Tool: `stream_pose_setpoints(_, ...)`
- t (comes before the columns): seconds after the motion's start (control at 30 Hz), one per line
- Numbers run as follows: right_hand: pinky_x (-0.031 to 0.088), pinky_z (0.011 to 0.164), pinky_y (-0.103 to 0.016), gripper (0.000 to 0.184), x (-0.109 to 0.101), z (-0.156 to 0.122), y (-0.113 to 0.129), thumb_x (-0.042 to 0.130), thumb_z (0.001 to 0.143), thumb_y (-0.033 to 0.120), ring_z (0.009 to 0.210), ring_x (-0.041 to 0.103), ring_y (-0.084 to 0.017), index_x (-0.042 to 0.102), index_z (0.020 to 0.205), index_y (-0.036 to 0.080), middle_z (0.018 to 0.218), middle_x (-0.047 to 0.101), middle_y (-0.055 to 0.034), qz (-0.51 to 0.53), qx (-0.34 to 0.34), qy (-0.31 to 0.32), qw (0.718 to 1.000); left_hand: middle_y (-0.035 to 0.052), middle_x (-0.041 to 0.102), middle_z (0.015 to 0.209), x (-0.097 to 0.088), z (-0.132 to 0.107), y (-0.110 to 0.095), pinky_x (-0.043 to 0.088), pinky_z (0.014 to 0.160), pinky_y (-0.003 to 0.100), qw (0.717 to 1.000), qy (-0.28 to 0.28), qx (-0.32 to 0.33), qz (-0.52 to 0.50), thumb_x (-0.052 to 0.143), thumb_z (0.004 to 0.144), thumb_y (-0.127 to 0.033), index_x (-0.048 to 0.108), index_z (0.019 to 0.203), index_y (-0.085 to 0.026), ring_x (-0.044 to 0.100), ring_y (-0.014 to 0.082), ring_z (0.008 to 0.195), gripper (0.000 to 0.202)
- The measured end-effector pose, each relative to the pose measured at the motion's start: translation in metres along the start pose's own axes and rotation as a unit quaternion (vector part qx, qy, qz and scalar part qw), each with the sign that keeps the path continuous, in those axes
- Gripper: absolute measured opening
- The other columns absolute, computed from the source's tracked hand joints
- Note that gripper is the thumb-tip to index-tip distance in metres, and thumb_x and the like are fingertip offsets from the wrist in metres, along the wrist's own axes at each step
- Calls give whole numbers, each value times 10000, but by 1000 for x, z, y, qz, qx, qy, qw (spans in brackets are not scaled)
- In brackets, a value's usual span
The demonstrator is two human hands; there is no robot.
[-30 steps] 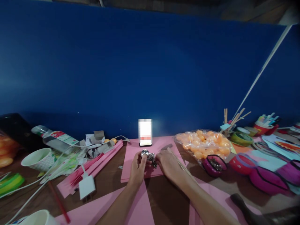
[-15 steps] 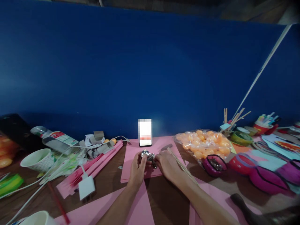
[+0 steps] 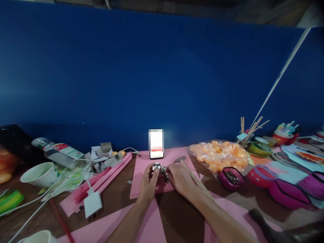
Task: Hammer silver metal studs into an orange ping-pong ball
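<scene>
Both my hands meet over a pink sheet [image 3: 141, 168] in the middle of the table. My left hand [image 3: 149, 182] grips a small shiny silver object [image 3: 157, 167], a round piece with a metal chain or beads hanging from it. My right hand [image 3: 180, 179] pinches the same silver cluster from the right side. A lit phone [image 3: 156, 144] stands upright just beyond the hands, against the blue wall.
A bag of orange balls [image 3: 219, 156] lies to the right, then a purple dish of small metal pieces [image 3: 231, 178], coloured bowls [image 3: 260, 176] and sticks in a cup [image 3: 246, 130]. Left: paper cup [image 3: 40, 173], plastic bottle [image 3: 59, 152], white charger and cable [image 3: 92, 204], pink paper strips [image 3: 96, 184].
My hands stay on the silver object with only slight finger movement. The view has shifted a little.
</scene>
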State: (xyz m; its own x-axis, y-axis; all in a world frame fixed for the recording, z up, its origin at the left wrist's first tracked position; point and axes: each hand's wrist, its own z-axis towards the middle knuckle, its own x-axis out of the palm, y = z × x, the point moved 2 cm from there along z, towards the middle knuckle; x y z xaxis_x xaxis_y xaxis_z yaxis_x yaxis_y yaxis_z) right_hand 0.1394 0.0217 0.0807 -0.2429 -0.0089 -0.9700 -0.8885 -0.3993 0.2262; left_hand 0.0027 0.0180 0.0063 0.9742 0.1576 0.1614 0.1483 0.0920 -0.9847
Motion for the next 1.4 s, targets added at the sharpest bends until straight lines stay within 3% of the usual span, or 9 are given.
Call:
stream_pose_setpoints(0.27,277,637,-258,193,12,0,-4,393,863,247,698,513,-150,547,786,159,793,587,-52,-2,-39,-46,998,90,570,1044,-1,2,2,487,775,311,1000,10,28,3,579,716,-333,446,1166,-188,589,177,868,491)
stream_pose_setpoints(0.5,273,620,-253,195,19,1,-8,402,863,275,695,515,-143,544,788,163,794,587,-42,7,-38,-51,998,94,569,1078,-2,2,2,489,757,290,1000,6,10,3,593,702,-326,454,1155,-190,597,177,883,493)
stream_pose_setpoints(0.63,264,575,-243,176,25,2,-10,416,855,262,674,514,-137,543,791,160,798,589,-45,27,-28,-35,999,77,597,1014,-1,0,-2,503,720,298,1000,3,2,-17,579,710,-371,461,1149,-196,622,158,771,487)
stream_pose_setpoints(0.87,314,599,-211,99,35,4,-12,455,819,175,722,530,-128,537,767,154,809,605,-37,139,-44,-81,986,68,607,1001,0,-1,-2,514,699,295,1000,1,4,-24,574,715,-376,476,1138,-215,621,157,779,463)
stream_pose_setpoints(1.23,407,615,-204,85,42,11,-14,487,785,167,680,583,-125,572,792,171,739,639,-8,352,-18,-102,930,82,581,1014,-2,1,1,498,743,318,1000,2,20,-4,534,749,-359,436,1153,-204,608,171,828,443)
stream_pose_setpoints(1.4,417,621,-210,138,35,11,-14,453,768,130,687,583,-125,581,792,174,754,642,-7,365,-13,-114,924,81,573,1015,-1,2,1,489,770,319,1000,8,18,0,580,717,-311,416,1161,-194,603,175,852,487)
